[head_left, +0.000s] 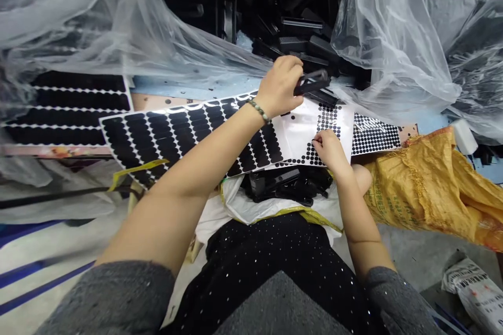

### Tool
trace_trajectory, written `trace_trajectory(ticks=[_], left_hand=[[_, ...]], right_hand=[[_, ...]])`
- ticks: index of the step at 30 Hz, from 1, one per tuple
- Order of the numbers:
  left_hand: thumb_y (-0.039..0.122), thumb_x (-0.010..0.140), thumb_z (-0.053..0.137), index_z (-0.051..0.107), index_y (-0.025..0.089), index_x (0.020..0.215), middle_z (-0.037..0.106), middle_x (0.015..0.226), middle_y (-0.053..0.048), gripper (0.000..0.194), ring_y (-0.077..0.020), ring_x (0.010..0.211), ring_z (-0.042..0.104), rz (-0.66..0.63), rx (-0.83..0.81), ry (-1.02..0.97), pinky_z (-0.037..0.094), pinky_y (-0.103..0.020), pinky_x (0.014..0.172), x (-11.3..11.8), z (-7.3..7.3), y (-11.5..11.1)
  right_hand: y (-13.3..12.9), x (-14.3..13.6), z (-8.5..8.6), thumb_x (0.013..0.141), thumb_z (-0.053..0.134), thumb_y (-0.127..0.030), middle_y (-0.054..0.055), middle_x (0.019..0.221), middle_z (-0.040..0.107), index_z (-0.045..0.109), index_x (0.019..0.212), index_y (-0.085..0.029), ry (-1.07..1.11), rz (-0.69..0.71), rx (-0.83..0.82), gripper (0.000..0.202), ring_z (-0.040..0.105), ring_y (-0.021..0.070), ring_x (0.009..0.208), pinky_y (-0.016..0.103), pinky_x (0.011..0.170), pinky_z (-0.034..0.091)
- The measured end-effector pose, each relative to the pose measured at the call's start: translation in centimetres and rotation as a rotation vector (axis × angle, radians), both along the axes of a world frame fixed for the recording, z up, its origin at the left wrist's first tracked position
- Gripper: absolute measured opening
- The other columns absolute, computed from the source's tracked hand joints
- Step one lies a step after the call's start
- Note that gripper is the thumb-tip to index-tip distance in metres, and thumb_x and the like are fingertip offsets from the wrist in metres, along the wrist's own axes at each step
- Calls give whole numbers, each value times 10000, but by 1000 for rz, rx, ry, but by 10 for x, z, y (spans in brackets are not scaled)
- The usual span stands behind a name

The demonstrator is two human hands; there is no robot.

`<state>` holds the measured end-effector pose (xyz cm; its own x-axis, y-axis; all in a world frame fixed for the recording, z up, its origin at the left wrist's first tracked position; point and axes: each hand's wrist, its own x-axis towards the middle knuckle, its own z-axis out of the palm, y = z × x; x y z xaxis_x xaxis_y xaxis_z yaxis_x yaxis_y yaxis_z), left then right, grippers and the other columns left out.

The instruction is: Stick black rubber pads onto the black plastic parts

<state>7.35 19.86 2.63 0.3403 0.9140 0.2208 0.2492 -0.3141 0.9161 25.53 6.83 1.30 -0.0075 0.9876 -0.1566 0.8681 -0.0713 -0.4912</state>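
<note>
My left hand (280, 88) is closed around a black plastic part (313, 82), held over the far edge of the sticker sheets. Lower and to the right, my right hand (330, 148) pinches at a white sheet of small black round stickers (329, 116). A dark dot shows at its fingertips, apparently one of these stickers. Part of the sheet's left side is bare white. Under my left forearm lies a larger sheet of long black stickers with scalloped edges (176, 133). Another sheet of small black dots (373, 133) extends to the right.
Many black plastic parts (302, 26) are heaped at the back, between clear plastic sheeting (393, 26). An open white bag (255, 214) with more black parts (288, 184) sits at my lap. A yellow woven sack (424, 188) lies at right.
</note>
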Motion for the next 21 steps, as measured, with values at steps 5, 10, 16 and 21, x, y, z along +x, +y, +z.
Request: trace_trajectory(ticks=[5, 10, 16, 21], left_hand=[[178, 696, 723, 505, 197, 983, 636, 958, -47, 361, -226, 948, 654, 32, -486, -342, 554, -403, 822, -16, 8, -59], [266, 727, 726, 455, 239, 1078, 621, 1131, -63, 444, -192, 982, 681, -34, -683, -541, 578, -312, 758, -28, -4, -115], [400, 780, 712, 521, 239, 1120, 620, 1210, -75, 422, -213, 1132, 634, 16, -506, -544, 564, -315, 878, -29, -11, -135], [411, 791, 711, 537, 244, 1183, 631, 1237, -69, 460, -211, 1184, 603, 31, -401, -514, 511, -344, 1000, -30, -9, -136]], right_hand=[[2, -6, -2, 777, 533, -117, 35, 815, 541, 444, 683, -233, 81, -24, -25, 174, 512, 200, 797, 396, 830, 457], [-3, -20, 6, 799, 589, -289, -21, 751, 547, 486, 815, -244, 594, -212, 37, 114, 541, 161, 731, 348, 749, 487], [-8, -62, 28, 784, 664, -483, 27, 968, 638, 583, 814, -241, 999, -176, 89, 257, 626, 158, 844, 377, 847, 544], [-6, -75, 32, 784, 674, -450, 40, 995, 609, 650, 764, -245, 799, -159, 261, 207, 595, 192, 973, 400, 861, 551]])
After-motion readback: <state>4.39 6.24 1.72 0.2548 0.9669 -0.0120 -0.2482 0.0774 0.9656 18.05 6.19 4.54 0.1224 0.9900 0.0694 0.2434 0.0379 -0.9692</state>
